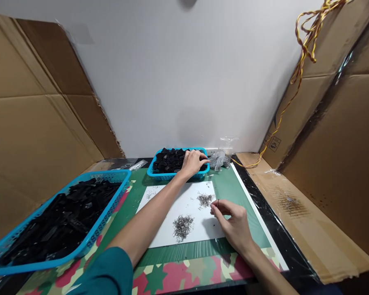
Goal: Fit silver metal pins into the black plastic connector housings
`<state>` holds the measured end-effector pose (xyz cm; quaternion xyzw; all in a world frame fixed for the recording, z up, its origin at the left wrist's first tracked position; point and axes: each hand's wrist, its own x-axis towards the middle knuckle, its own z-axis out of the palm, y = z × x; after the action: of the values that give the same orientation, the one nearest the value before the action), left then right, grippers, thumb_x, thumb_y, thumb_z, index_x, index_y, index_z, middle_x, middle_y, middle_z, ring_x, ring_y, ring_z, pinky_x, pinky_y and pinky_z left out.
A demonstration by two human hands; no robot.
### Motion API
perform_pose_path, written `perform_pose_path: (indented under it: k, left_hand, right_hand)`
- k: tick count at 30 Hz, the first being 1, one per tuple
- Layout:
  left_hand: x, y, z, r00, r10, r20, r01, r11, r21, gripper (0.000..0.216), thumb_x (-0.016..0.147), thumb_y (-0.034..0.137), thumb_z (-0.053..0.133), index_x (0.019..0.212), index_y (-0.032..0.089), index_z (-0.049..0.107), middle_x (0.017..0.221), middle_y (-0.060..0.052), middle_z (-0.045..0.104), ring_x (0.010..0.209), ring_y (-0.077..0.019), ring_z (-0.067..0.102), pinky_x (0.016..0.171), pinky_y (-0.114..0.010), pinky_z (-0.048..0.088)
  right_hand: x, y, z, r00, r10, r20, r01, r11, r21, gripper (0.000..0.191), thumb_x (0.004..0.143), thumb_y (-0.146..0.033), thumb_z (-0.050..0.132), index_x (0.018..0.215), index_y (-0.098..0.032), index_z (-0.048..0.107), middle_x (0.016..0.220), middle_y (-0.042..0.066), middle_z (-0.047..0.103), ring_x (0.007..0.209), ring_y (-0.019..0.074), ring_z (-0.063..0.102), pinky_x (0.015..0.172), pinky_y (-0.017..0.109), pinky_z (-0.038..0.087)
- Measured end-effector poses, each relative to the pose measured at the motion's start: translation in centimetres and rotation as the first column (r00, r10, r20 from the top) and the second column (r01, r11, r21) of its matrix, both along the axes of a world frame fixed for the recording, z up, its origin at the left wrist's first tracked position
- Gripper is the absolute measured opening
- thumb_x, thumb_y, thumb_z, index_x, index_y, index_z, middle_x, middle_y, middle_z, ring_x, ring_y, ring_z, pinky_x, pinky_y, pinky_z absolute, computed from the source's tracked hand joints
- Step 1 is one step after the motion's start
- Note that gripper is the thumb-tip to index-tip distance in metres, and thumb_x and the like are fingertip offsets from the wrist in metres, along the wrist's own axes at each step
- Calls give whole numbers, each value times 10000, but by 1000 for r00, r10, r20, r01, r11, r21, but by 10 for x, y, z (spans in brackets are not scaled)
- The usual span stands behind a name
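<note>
My left hand [193,162] reaches far forward into a small blue basket [160,176] filled with small black parts [169,159], fingers curled down over them; whether it grips one is hidden. My right hand [233,223] rests at the right edge of a white sheet [189,203], thumb and forefinger pinched on a thin dark pin that sticks up from the fingertips. Two heaps of small metal springs or pins lie on the sheet: one [205,200] just left of my right fingertips, another [182,226] nearer me.
A large blue basket [107,217] of black plastic pieces sits at the left. A green mat [233,188] covers the table over a camouflage cloth. A clear plastic bag [219,159] lies behind the sheet. Cardboard walls stand on both sides; yellow cable [304,45] hangs at right.
</note>
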<state>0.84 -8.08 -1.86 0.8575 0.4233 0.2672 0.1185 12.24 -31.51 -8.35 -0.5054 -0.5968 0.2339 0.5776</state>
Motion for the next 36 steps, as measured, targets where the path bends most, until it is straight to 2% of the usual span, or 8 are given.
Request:
perform_pose_path:
  k: [5,12,15,19,22,25,30,36]
  left_hand:
    - [-4,-6,1,995,-48,-87,47,999,-13,303,937,476,720,963,196,834,1040,-97,802,1041,-279,658,1068,-451,321]
    - [-37,-7,21,995,10,-102,-7,1000,31,401,1078,371,426,1140,213,789,1228,-87,775,1172,-265,658,1112,-424,343]
    - [-77,-7,35,988,103,-115,-99,994,36,386,1058,336,428,1207,213,763,1256,-88,766,1188,-257,665,1069,-378,400]
    - [-152,-14,52,949,231,-217,-236,972,3,355,999,286,466,1168,188,761,1088,-106,790,1005,-265,704,841,-330,470]
    - [-210,-27,62,898,289,-331,-318,947,-37,227,908,260,568,964,195,778,964,-99,784,902,-269,691,747,-310,441]
    - [-258,-41,68,855,303,-420,-374,923,-96,99,804,265,660,773,215,740,807,-62,751,766,-240,655,677,-288,406]
    - [-303,-66,56,835,280,-473,-407,894,-190,146,763,371,681,745,227,701,799,-49,738,709,-224,637,632,-288,401]
    - [-311,-81,30,852,297,-430,-396,904,-160,368,813,580,656,911,226,682,909,-92,741,801,-261,654,677,-324,427]
  right_hand:
    - [1,1,-3,995,21,96,-24,999,32,153,993,-282,609,951,-208,736,856,48,792,745,207,770,713,293,620]
    - [7,2,-11,975,17,220,-16,1000,-9,217,1045,-311,534,1027,-191,713,824,47,778,709,196,750,675,272,557]
    - [13,3,-12,943,-17,333,32,999,-38,267,1064,-306,471,1117,-189,705,855,61,785,707,211,747,661,282,520]
    - [17,3,-16,859,-8,513,81,989,-120,324,1068,-267,409,1237,-214,679,847,49,792,709,238,748,630,290,460]
    - [16,1,-20,799,44,599,44,990,-132,324,1070,-258,394,1205,-227,687,885,50,805,724,240,754,619,287,437]
    - [15,-2,-21,809,43,587,-10,998,-59,302,1070,-261,409,1157,-216,695,856,42,794,680,215,735,618,280,443]
    - [19,-8,-20,834,-17,551,-13,999,50,273,1050,-252,458,1148,-183,703,743,20,749,561,176,670,569,270,433]
    - [16,-8,-12,826,58,560,-57,998,-19,277,1044,-270,458,1136,-193,707,701,11,720,541,176,639,557,275,409]
